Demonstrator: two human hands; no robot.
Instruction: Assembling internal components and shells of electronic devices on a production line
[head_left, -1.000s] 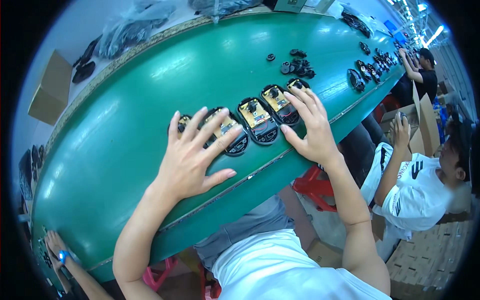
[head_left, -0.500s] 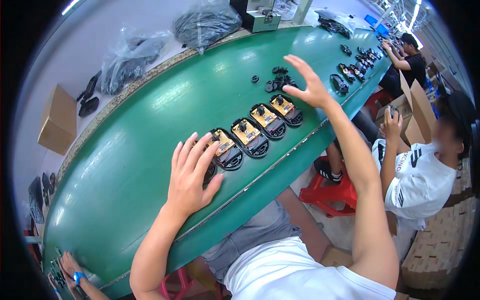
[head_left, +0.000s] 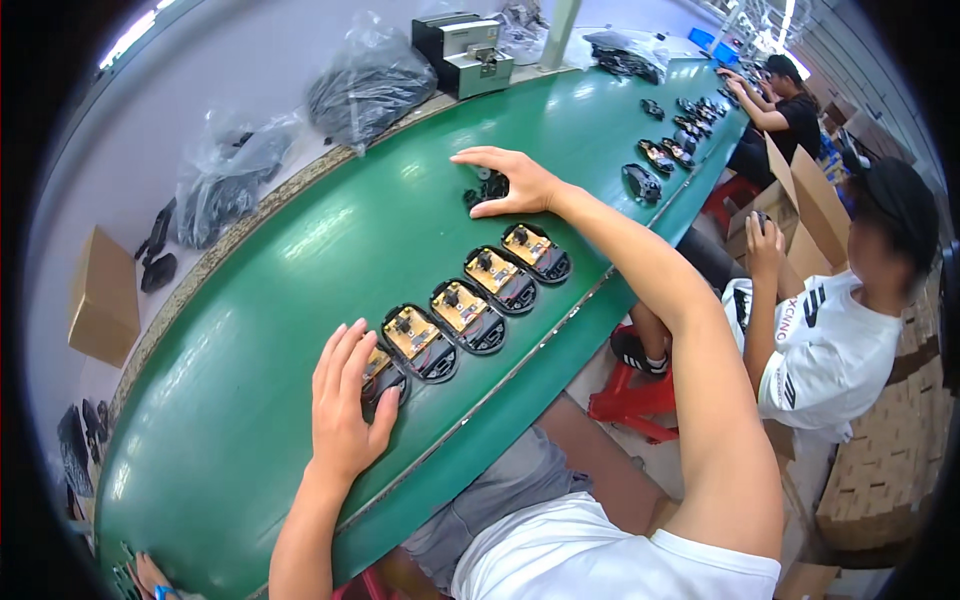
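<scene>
Several open computer-mouse bases (head_left: 468,316) with yellow circuit boards stand in a slanting row on the green worktop. My left hand (head_left: 345,415) lies over the nearest, leftmost base (head_left: 385,378) with its fingers stretched out, partly covering it. Whether the fingers press on that base I cannot tell. Beyond the row's far end, my right hand (head_left: 520,182) curves around a small heap of black parts (head_left: 488,188), some of them wheel-shaped. Thumb and fingers are wide apart on either side of the heap, and the palm hides part of it.
More mouse pieces (head_left: 690,125) lie farther along the bench. Bagged black parts (head_left: 370,85), a grey metal box (head_left: 462,55) and a cardboard box (head_left: 103,298) line the back ledge. A seated co-worker (head_left: 830,330) is at right, another person (head_left: 790,110) beyond; a hand (head_left: 150,575) shows at lower left.
My right hand has come down onto the heap of black parts, which now sits closer together and farther left. My left hand stays by the leftmost base. The whole view has shifted a little.
</scene>
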